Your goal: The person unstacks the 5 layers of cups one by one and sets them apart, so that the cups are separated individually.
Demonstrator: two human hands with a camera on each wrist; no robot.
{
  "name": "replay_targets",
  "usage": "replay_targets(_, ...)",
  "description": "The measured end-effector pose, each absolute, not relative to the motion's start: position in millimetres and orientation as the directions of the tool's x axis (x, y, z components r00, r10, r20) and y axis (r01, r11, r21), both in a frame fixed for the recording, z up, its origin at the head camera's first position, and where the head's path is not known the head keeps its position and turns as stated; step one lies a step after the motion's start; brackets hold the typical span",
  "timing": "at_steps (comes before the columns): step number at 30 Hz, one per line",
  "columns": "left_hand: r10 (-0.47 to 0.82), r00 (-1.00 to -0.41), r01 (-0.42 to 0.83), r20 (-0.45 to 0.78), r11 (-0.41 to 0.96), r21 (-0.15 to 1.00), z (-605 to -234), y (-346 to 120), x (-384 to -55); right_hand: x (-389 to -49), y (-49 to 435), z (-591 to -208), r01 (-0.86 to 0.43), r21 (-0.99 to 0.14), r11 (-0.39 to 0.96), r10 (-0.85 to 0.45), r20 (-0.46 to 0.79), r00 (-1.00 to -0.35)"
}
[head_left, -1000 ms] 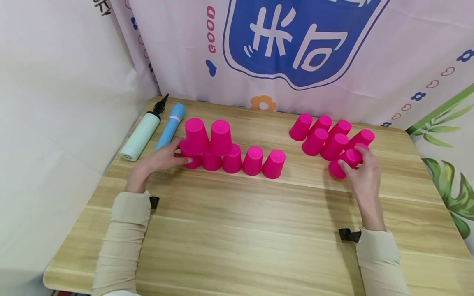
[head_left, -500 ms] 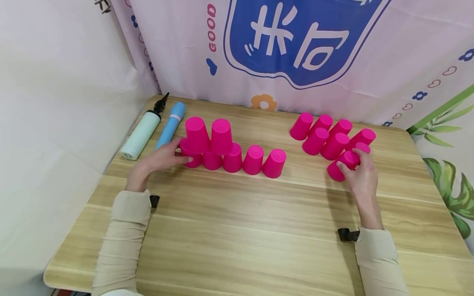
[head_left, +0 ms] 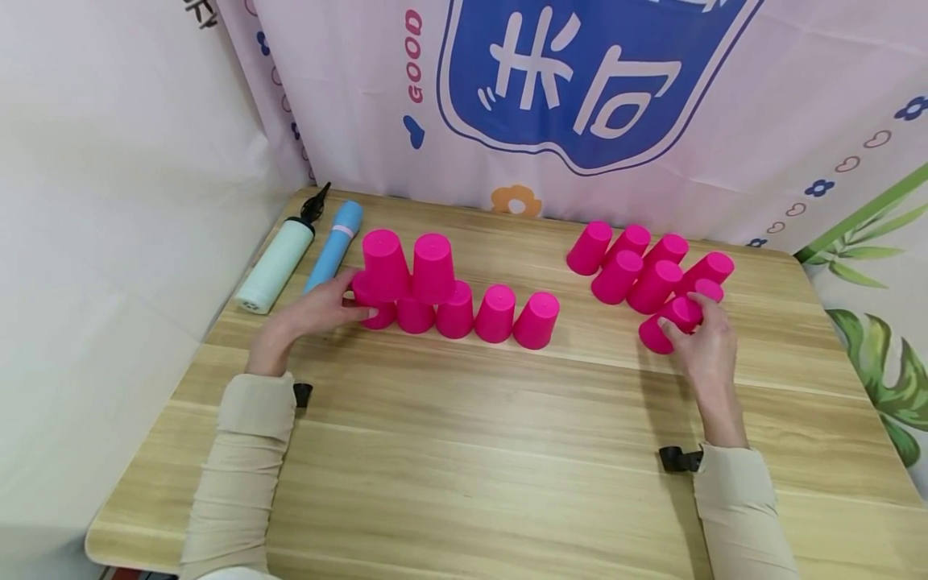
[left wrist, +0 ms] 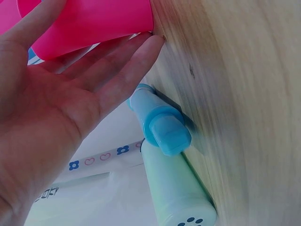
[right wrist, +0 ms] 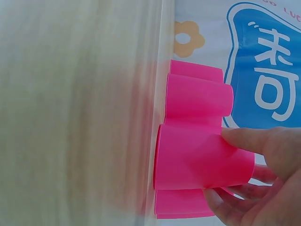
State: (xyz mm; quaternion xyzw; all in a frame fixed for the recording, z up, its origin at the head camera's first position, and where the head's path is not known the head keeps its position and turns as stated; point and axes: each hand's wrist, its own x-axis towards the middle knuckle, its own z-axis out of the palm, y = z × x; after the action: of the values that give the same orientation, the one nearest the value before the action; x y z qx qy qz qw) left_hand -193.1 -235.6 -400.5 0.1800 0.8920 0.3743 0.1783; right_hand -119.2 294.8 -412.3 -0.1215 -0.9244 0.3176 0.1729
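Upside-down pink cups stand in a row at the table's middle left, ending with a cup (head_left: 536, 322) on the right. Two more cups, one (head_left: 386, 264) beside the other (head_left: 433, 268), sit on top at the row's left end. My left hand (head_left: 315, 312) holds the leftmost bottom cup (head_left: 381, 316), thumb in front and fingers behind; in the left wrist view the fingers lie along that cup (left wrist: 103, 23). My right hand (head_left: 705, 346) grips a cup (head_left: 656, 335) between thumb and fingers at the front of the right-hand group. The right wrist view shows this cup (right wrist: 197, 157) still upside down.
Several more pink cups (head_left: 616, 278) stand upside down, close together, at the back right. On the left lie a pale green hand pump (head_left: 275, 266) with a black nozzle and a blue tube-shaped thing (head_left: 333, 246). A printed cloth (head_left: 362, 121) hangs behind the wooden table (head_left: 464, 451).
My right hand has drawn its cup slightly left and toward me, away from the group. The left hand and the stacked cups have stayed in place.
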Motion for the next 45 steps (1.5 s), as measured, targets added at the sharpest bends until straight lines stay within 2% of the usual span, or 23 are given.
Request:
replay_targets(10,0.454,-0.872,0.189,-0.183,0.658,0.729,-401,-235,-194,-119,294,-414,0.102,-0.626,0.773,0.328,0.257,-0.909)
replay_targets(16,0.459,-0.870,0.197,-0.181,0.660,0.725,-401,-234,-195,-114,291,-406,0.144,-0.602,0.786,0.341,0.228,-0.912)
replay_targets(21,0.460,-0.870,0.196,-0.179,0.654,0.730,-400,-235,-196,-110,275,-384,0.082,-0.581,0.810,0.328,0.332,-0.884)
replay_targets(28,0.457,-0.872,0.195,-0.178,0.656,0.729,-402,-236,-195,-116,226,-357,-0.212,-0.568,0.795,0.150,0.524,-0.838)
replay_targets(35,0.456,-0.870,0.183,-0.190,0.655,0.733,-402,-236,-195,-128,159,-337,-0.441,-0.588,0.678,-0.050,0.562,-0.825)
replay_targets(40,0.459,-0.869,0.189,-0.186,0.654,0.732,-402,-236,-195,-138,105,-325,-0.541,-0.618,0.570,-0.226,0.515,-0.827)
replay_targets(45,0.460,-0.869,0.189,-0.181,0.648,0.738,-403,-236,-195,-153,62,-319,-0.514,-0.625,0.587,-0.368,0.360,-0.857)
